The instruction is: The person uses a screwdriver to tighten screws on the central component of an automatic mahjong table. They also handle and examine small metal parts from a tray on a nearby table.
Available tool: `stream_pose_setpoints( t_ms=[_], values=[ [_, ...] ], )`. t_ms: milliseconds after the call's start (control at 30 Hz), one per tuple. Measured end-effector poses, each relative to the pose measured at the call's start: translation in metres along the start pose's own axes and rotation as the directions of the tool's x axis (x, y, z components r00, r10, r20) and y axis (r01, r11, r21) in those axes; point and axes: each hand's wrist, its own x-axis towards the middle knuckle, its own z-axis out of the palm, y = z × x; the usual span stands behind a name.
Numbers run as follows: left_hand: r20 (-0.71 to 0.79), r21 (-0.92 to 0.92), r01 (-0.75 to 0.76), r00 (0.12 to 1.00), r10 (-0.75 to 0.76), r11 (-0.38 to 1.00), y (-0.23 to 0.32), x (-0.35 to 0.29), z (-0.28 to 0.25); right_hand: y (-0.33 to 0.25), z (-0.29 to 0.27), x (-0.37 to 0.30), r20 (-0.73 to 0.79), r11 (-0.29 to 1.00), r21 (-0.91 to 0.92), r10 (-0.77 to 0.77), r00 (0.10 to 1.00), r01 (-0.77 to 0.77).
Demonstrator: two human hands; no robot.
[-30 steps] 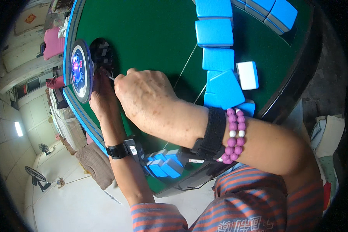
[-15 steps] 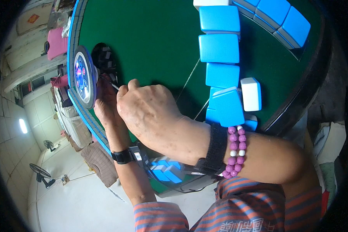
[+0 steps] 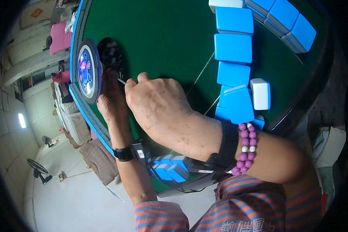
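Note:
My right hand (image 3: 158,96) is closed, knuckles up, around a thin metal rod (image 3: 121,81) that pokes out past the thumb side toward the left. The rod's other end is hidden in the fist. Beside it, my left hand (image 3: 114,102) reaches behind a round control panel (image 3: 88,71) with lit buttons. Its fingers look curled in deep shadow near the rod's tip, and what they hold is hidden. The panel stands tilted above the green tabletop (image 3: 154,42). Just beyond it is a dark round patch (image 3: 110,54) with small greyish pieces, unclear in shadow.
Blue-backed mahjong tiles (image 3: 233,48) form a row right of my hands, some askew by my wrist. One tile (image 3: 260,94) shows its white side. Stacked tiles (image 3: 292,23) lie at the upper right. More tiles (image 3: 170,170) sit below my right forearm. Blue edging (image 3: 91,110) runs along the left.
The whole view has shifted slightly, so hands, panel and tiles appear farther right. My hands keep nearly the same grip and place beside the panel.

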Motion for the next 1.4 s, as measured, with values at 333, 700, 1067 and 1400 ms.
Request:
stream_pose_setpoints(
  t_ms=[333,700,1067,1400],
  values=[
    [-0.042,-0.075,-0.007,0.999,0.004,0.997,0.000,0.000,0.002,0.003,-0.004,0.000,0.090,0.997,0.072,0.024,0.996,-0.031],
    [-0.057,-0.062,-0.025,0.998,0.021,0.998,0.001,0.003,0.003,0.003,-0.008,0.000,0.127,1.000,0.002,0.008,0.992,-0.008],
    [-0.053,-0.168,0.042,0.997,-0.052,0.985,0.002,0.007,-0.006,0.002,-0.005,-0.001,0.108,1.000,-0.025,0.013,0.994,-0.011],
    [0.052,-0.227,0.105,0.994,-0.096,0.968,0.004,0.005,-0.006,0.003,-0.010,-0.002,0.171,0.997,0.006,0.070,0.983,-0.072]
  ],
)
